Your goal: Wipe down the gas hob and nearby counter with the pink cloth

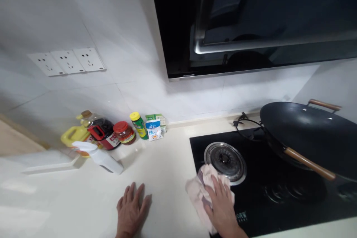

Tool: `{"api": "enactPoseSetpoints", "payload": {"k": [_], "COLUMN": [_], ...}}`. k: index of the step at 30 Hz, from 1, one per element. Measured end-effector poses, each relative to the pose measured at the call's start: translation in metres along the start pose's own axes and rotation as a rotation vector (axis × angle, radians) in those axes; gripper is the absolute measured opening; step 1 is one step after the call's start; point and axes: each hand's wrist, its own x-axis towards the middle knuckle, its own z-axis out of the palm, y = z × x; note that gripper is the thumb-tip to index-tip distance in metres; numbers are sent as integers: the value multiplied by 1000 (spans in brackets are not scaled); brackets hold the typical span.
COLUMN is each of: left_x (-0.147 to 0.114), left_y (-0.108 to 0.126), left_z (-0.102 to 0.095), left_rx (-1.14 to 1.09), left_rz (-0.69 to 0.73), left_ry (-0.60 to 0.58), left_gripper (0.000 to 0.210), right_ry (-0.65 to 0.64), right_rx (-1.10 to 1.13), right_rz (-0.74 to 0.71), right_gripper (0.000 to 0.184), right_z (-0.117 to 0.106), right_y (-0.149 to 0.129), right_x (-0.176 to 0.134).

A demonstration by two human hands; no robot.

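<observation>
My right hand (220, 206) presses a crumpled pale pink cloth (199, 195) against the front left corner of the black glass hob (251, 208). Part of the cloth hangs over onto the white counter. Its upper edge touches the rim of the round left burner (225, 160). My left hand (131, 208) lies palm down on the counter (164, 193) with its fingers spread, holding nothing. Nearest to it is a white spray bottle (104, 158), tilted over to the left.
Along the wall stand a yellow jug (71, 135), a dark sauce bottle (107, 137), a red-lidded jar (124, 132), a yellow-capped green container (138, 125) and a small packet (154, 130). A large wok (304, 134) occupies the right burner. The black range hood (178, 52) overhangs the hob.
</observation>
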Motion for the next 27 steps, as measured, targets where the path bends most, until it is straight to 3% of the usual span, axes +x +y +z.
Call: {"api": "enactPoseSetpoints", "payload": {"k": [3, 6, 13, 16, 21, 24, 27], "left_x": [1, 2, 5, 7, 7, 5, 5], "left_y": [1, 3, 1, 0, 5, 8, 9], "left_z": [1, 1, 4, 6, 1, -4, -5], "left_rx": [24, 46, 53, 69, 86, 92, 92], "left_rz": [-8, -12, -7, 1, 10, 10, 14], "left_ry": [1, 5, 24, 34, 16, 6, -7], "left_gripper": [63, 63, 61, 61, 62, 62, 63], "right_ry": [1, -73, -338, -407, -491, -473, -386], "right_rx": [16, 27, 127, 147, 213, 246, 220], "right_rz": [1, 69, 157, 206, 173, 79, 63], "right_gripper": [44, 45, 66, 75, 84, 68, 54], "right_z": [5, 3, -14, -18, -28, -36, -45], "right_y": [22, 29, 0, -14, -36, -31, -5], "right_x": [-45, -46, 64, 85, 52, 16, -13]}}
